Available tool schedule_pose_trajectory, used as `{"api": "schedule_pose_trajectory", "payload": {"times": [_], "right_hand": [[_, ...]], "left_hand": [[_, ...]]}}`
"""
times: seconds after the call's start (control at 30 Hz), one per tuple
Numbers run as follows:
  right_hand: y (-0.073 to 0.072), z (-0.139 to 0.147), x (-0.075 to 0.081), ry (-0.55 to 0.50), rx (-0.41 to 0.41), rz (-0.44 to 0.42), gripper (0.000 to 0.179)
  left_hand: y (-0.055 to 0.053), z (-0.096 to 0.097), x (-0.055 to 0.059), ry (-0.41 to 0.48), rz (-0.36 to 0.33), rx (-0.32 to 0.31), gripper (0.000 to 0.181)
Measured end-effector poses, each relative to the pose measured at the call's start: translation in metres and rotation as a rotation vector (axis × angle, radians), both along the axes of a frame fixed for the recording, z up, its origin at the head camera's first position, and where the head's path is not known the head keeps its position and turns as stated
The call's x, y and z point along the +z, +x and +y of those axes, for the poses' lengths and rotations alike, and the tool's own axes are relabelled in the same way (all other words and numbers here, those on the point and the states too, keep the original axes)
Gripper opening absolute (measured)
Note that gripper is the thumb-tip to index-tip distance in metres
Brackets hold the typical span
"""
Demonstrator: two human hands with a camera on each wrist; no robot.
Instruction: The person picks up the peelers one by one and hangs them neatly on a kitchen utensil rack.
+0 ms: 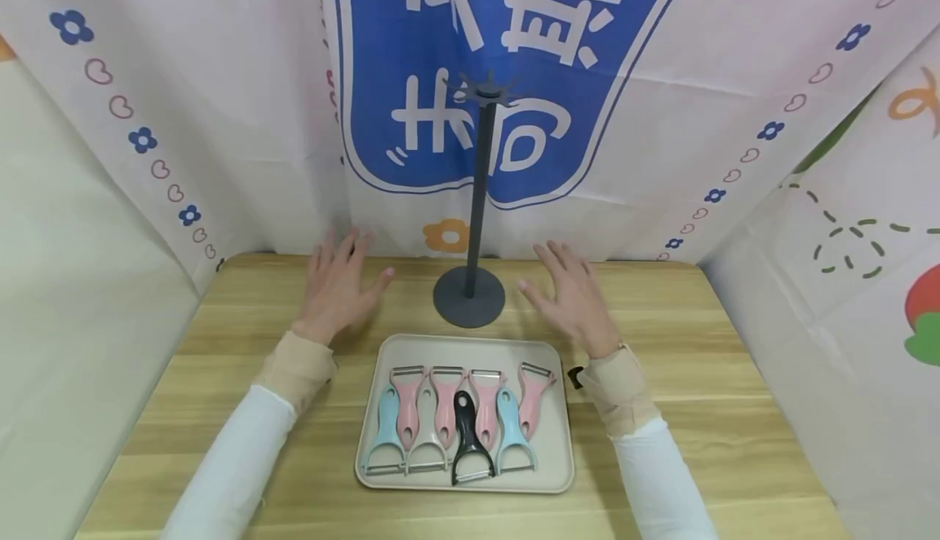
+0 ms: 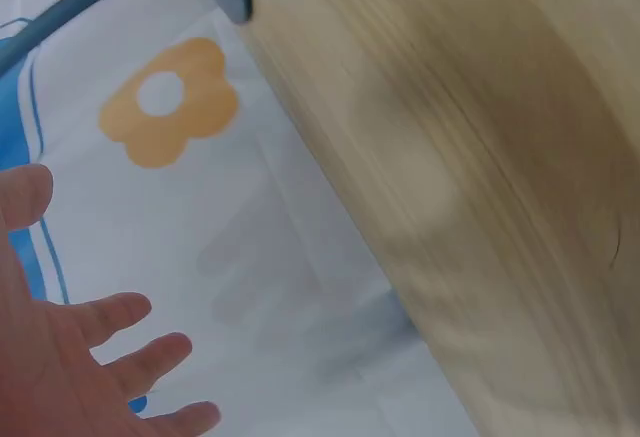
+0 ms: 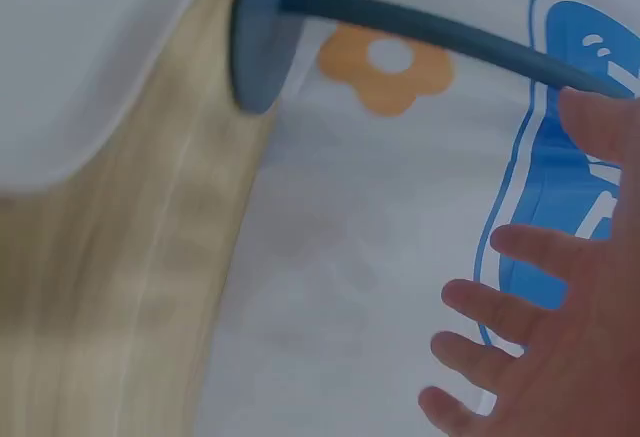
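Note:
A dark grey stand (image 1: 477, 197) with a round base and a star-shaped ring of hooks on top stands upright at the table's back. My left hand (image 1: 338, 291) is held to the left of it, fingers spread, touching nothing that I can make out. On the stand's other side, my right hand (image 1: 574, 299) also has its fingers extended and holds nothing. In front, a cream tray (image 1: 470, 346) carries several pink peelers (image 1: 446, 409), two light blue peelers (image 1: 508, 418), a white peeler (image 1: 427, 422) and a black peeler (image 1: 466, 426). The stand's hooks bear nothing.
The wooden table (image 1: 661, 409) ends at a white printed curtain (image 1: 279, 116) behind the stand, with more cloth on both sides. A small black object (image 1: 575, 377) shows beside the right wrist, partly hidden by its cuff.

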State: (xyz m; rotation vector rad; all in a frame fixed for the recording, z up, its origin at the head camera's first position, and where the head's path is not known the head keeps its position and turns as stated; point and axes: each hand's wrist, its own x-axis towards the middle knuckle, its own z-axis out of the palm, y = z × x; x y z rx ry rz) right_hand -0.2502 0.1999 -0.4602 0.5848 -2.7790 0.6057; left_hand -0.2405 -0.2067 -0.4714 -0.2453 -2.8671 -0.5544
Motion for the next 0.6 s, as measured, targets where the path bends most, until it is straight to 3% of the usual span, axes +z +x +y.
{"api": "schedule_pose_trajectory", "payload": {"times": [0.37, 0.5, 0.6], "right_hand": [[-0.025, -0.036, 0.017, -0.527, 0.22, -0.22, 0.06], [-0.03, -0.049, 0.024, -0.624, 0.221, -0.276, 0.056], [-0.03, -0.058, 0.036, -0.689, 0.211, -0.31, 0.056]], "left_hand": [[0.032, 0.009, -0.002, 0.123, -0.04, -0.027, 0.071], [0.049, 0.012, -0.007, 0.136, -0.087, -0.05, 0.069], [0.06, 0.016, -0.007, 0.141, -0.083, -0.066, 0.062]]}}
